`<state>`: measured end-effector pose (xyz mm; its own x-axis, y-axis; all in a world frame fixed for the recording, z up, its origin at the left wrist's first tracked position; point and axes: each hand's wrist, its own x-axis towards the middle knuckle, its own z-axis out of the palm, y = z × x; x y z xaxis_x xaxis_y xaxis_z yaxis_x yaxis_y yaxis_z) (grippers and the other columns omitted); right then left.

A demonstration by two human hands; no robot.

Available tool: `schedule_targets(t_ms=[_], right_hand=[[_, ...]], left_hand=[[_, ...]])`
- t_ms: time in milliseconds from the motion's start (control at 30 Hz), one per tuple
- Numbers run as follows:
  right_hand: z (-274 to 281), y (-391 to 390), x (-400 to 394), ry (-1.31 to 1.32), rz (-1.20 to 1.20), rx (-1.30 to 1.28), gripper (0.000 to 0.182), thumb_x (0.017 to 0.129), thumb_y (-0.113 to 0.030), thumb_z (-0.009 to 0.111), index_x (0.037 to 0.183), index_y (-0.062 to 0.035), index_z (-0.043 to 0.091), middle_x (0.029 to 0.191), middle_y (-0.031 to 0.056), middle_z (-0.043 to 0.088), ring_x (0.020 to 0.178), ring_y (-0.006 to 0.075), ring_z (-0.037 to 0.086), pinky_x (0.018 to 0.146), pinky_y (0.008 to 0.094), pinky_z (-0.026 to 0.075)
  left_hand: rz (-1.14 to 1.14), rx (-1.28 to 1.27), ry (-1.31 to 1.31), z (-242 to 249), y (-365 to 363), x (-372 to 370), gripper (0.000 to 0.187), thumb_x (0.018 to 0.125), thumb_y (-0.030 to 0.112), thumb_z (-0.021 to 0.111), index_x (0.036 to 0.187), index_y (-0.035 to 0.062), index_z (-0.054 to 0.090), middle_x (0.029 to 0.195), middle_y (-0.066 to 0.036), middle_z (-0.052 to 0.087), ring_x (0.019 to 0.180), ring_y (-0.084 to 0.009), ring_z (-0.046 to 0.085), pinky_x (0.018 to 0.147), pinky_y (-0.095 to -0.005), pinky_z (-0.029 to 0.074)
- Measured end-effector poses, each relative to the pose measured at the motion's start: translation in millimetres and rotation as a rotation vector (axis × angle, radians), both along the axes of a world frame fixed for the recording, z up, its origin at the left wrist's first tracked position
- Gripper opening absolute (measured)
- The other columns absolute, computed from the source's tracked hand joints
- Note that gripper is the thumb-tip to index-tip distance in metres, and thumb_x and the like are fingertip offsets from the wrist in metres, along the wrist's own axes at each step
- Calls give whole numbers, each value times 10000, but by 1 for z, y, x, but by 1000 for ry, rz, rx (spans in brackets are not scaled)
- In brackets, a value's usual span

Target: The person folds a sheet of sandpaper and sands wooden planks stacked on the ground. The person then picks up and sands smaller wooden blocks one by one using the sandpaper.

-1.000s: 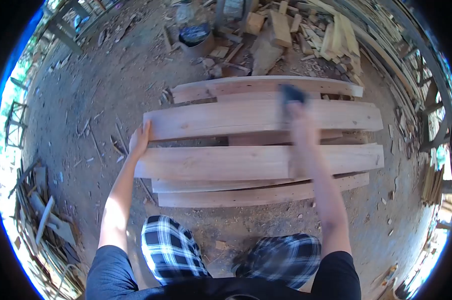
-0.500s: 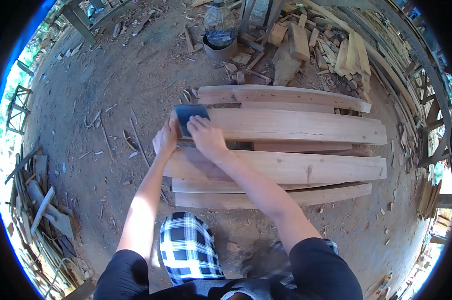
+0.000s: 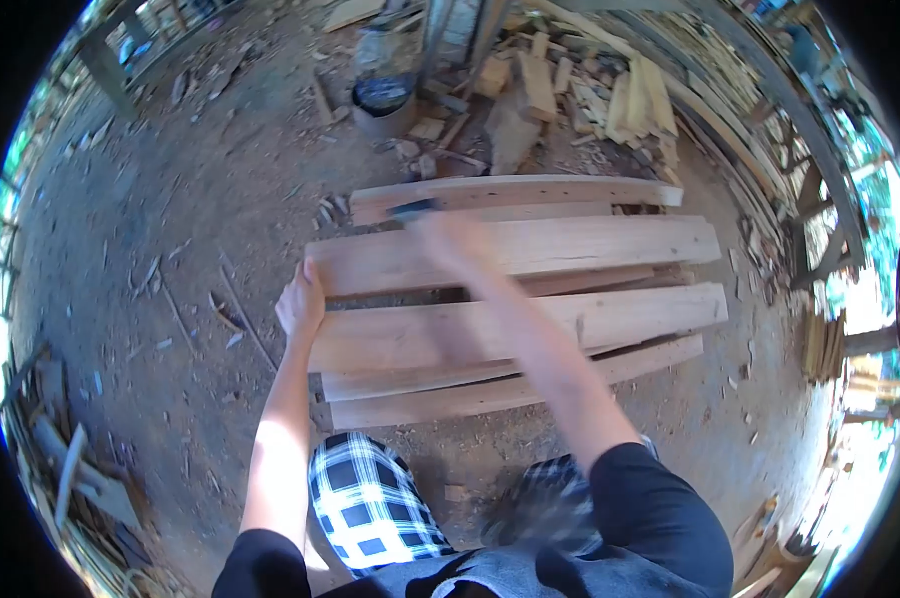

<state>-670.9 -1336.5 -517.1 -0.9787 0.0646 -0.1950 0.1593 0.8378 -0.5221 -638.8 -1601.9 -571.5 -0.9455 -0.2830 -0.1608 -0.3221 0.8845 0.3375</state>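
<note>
Several long pale boards lie side by side across the ground. My left hand (image 3: 302,302) grips the left end of one wide board (image 3: 589,242), its fingers wrapped round the end. Blurred by motion, my right hand (image 3: 450,239) is over the same board, closed on a dark flat pad (image 3: 413,209) near the board's far edge. Nearer to me is another wide board (image 3: 609,321), with narrower boards (image 3: 430,407) beyond its near edge. A narrow board with small dark marks (image 3: 569,189) lies farthest away.
Behind the boards stand a bucket (image 3: 383,118) and a heap of wood offcuts (image 3: 609,95). Scrap wood (image 3: 86,468) is piled at the lower left. Shavings and sticks litter the dirt floor (image 3: 171,249). My knee (image 3: 370,498) is close to the near boards.
My right hand and the dark pad have moved right and away from the board's left end, and the pad now appears thinner. The view has shifted. My left hand remains at the board's end.
</note>
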Motion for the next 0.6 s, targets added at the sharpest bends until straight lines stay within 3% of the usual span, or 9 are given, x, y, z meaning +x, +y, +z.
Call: schedule_targets(t_ms=[167,233,300,333,400,433,533,567,600], right_hand=[[8,-79,-3,172,404,82,381,924,-340,435,925,-85,718,923,167,705,909,366,663,816,497,499],[33,-32,14,37,309,-8,341,945,-297,422,947,-111,707,930,165,698,918,367,656,823,486,503],[-4,46,21,98,111,-39,377,983,-321,362,1046,-108,668,1016,176,679,936,380,646,827,490,492],[2,94,29,-24,-142,31,373,989,-322,369,1076,-95,652,1007,179,681,938,362,649,839,490,490],[-9,200,54,173,-303,-19,357,985,-249,343,1020,-60,644,959,203,683,917,345,663,775,472,522],[-12,247,61,153,-373,366,363,996,-241,330,965,-49,636,884,189,687,855,326,674,728,466,526],[-54,281,74,251,-776,111,394,1002,-294,348,944,-31,635,841,184,687,779,308,677,681,457,514],[11,193,83,197,-1017,-467,421,995,-357,385,901,-21,622,792,171,673,717,303,653,653,441,496],[14,153,85,103,-708,-177,493,967,-466,406,953,-46,664,807,106,644,761,234,601,687,422,470]], left_hand=[[56,-1,28,0,-6,-2,654,1001,554,186,1276,123,592,1077,-206,674,1011,-402,634,886,-501,481],[132,92,184,-2,-4,2,651,1006,543,216,1189,100,656,1074,-180,683,1011,-387,635,863,-466,492],[94,243,285,-1,-3,2,623,1014,517,231,1195,93,650,1075,-167,686,1024,-373,634,868,-455,486],[60,389,389,-2,-5,4,595,1022,491,246,1200,87,645,1076,-154,690,1036,-360,632,872,-444,480],[77,390,461,-7,-5,4,562,1027,460,266,1207,78,637,1082,-152,687,1040,-353,625,888,-433,468],[71,406,548,-7,-4,2,530,1032,429,285,1214,69,629,1089,-149,684,1044,-346,619,903,-423,456],[83,446,596,-1,-3,1,477,1032,380,324,1238,57,608,1130,-164,658,1069,-339,590,933,-415,435],[63,396,658,-7,-6,-3,457,1032,360,332,1231,57,611,1134,-172,647,1065,-337,582,926,-420,436],[35,348,718,-15,-13,-3,438,1031,340,341,1224,57,614,1138,-181,637,1061,-335,574,920,-424,437]])
